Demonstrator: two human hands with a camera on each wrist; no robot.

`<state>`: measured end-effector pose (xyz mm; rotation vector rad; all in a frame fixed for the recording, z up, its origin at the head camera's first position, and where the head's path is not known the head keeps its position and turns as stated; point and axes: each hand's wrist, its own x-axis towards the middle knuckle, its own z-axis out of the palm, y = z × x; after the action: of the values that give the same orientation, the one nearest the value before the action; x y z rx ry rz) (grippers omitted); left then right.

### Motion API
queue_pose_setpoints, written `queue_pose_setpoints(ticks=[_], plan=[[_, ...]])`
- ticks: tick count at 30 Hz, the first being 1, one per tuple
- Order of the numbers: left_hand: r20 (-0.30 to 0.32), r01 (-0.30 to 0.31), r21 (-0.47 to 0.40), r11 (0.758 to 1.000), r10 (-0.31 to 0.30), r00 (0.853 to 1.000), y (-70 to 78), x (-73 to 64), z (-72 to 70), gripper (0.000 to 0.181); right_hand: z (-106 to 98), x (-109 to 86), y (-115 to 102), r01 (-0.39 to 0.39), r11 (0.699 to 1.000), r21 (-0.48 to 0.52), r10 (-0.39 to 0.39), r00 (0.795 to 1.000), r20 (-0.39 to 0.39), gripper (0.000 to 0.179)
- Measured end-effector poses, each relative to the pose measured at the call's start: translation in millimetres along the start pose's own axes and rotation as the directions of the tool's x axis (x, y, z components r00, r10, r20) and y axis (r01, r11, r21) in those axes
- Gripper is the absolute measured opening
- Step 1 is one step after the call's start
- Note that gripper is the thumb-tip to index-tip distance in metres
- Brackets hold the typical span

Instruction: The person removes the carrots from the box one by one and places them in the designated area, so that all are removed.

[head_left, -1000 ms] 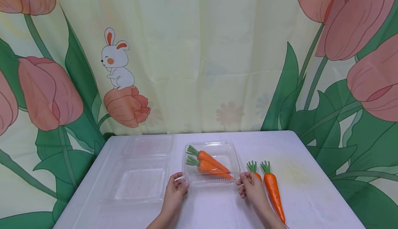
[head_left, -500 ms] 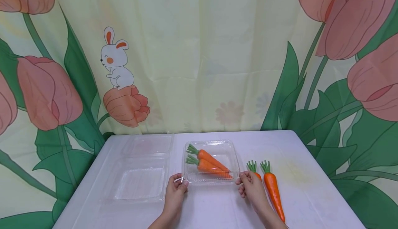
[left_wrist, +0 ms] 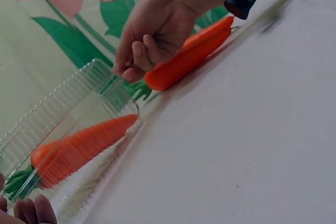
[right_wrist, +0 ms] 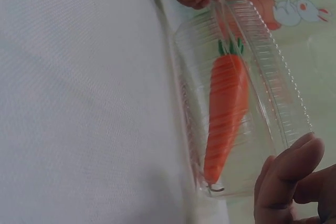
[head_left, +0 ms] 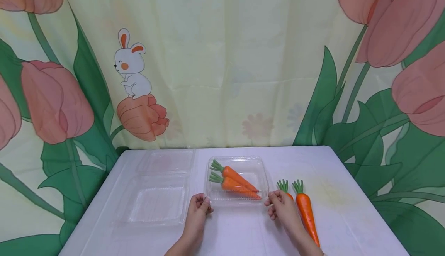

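Note:
A clear plastic clamshell box (head_left: 255,177) sits mid-table with its lid down, two orange carrots (head_left: 240,178) slanting inside, green tops to the left. My left hand (head_left: 197,214) pinches the box's front left corner between thumb and fingers. At the front right corner, my right hand (head_left: 283,211) holds the edge with thumb and forefinger, its other fingers curled below. In the right wrist view the ridged box wall (right_wrist: 194,30) stands between both hands, a carrot (right_wrist: 227,103) showing through it. Two more carrots (head_left: 306,209) lie right of the box, one partly hidden behind my right hand.
Another clear clamshell box (head_left: 151,223) lies opened out on the left of the white-covered table (head_left: 347,225). Behind the table's far edge hangs a curtain (head_left: 226,74) printed with tulips and a rabbit.
My left fingers have curled in more at the box's front left corner. The box, the carrots and my right hand stay nearly where they were; the head view shifts slightly.

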<state>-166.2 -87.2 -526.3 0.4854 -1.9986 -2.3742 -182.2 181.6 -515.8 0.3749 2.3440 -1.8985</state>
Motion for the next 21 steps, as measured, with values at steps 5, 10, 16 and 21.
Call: queue_pose_setpoints(ticks=[5, 10, 16, 21], plan=[[0.010, 0.026, -0.072, 0.997, -0.025, 1.000, 5.3, 2.2, 0.6, 0.018, -2, -0.3, -3, -0.012, 1.000, -0.022, 0.012, 1.000, 0.012, 0.030], [-0.029, 0.006, -0.115, 0.993, -0.009, 1.000, 4.0, 7.3, 1.6, 0.016, -3, -1.4, -5, -0.034, 0.999, -0.028, 0.035, 0.999, 0.026, 0.031], [-0.071, -0.034, -0.066, 0.997, 0.030, 0.997, 1.6, 15.7, 4.0, 0.030, -4, -5.4, -8, -0.014, 1.000, 0.017, 0.013, 0.999, 0.043, 0.028], [-0.084, -0.068, -0.080, 0.994, 0.062, 0.995, 0.1, 20.6, 3.2, 0.039, -5, -6.8, -9, 0.019, 1.000, 0.000, -0.019, 0.999, 0.048, 0.025]])
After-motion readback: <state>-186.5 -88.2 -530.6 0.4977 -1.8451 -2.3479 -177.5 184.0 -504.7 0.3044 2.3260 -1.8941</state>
